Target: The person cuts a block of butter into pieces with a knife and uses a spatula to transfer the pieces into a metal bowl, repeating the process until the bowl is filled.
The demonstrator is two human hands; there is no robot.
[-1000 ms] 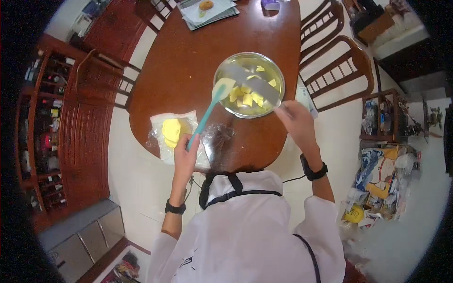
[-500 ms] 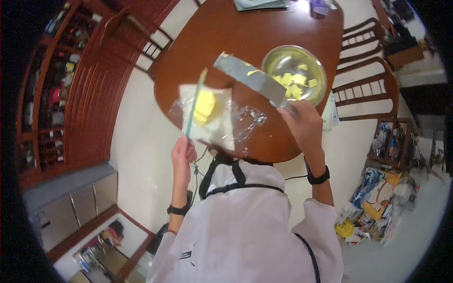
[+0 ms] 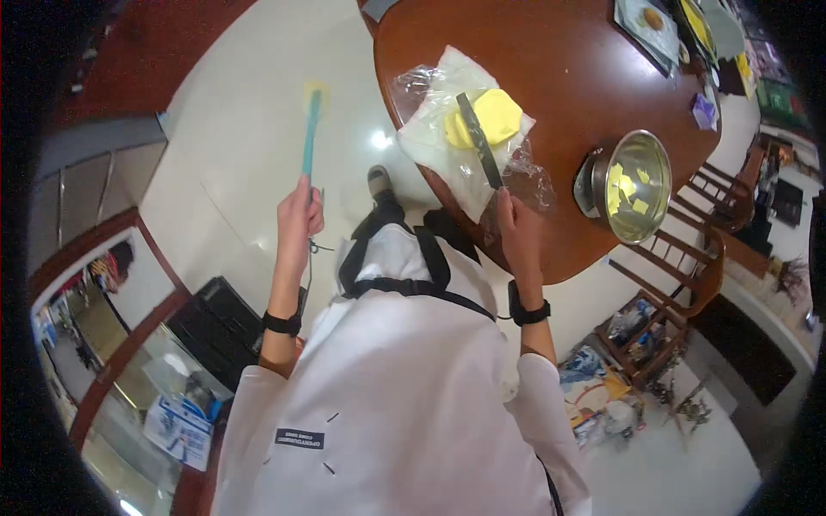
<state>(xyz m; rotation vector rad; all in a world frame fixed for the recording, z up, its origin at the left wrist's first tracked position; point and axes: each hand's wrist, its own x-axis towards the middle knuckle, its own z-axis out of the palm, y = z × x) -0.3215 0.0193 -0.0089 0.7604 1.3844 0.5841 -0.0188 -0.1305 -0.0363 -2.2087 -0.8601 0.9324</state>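
My left hand [image 3: 298,212] is closed around the teal handle of a spatula [image 3: 311,129], its pale yellow head pointing up, away from the table and over the floor. My right hand [image 3: 519,232] grips a kitchen knife [image 3: 480,142], seen nearly edge-on. The blade overlaps a yellow block of what looks like butter [image 3: 499,117] with a cut left side. Under the block lies a white wrapper sheet [image 3: 447,77], with crumpled clear plastic film [image 3: 535,185] around it. Right of the knife, a steel bowl [image 3: 658,172] holds several yellow pieces [image 3: 625,186].
The brown wooden table [image 3: 559,52] has a curved edge close to my body. A purple packet [image 3: 704,112] and flat printed packages [image 3: 650,34] are at its far right. Wooden chairs [image 3: 701,258] stand beyond the bowl. A black case [image 3: 217,331] is on the floor at left.
My view has turned, so table and bowl appear further right. The knife has gone from beside the bowl to over the butter. The spatula has moved left, away from the wrapper.
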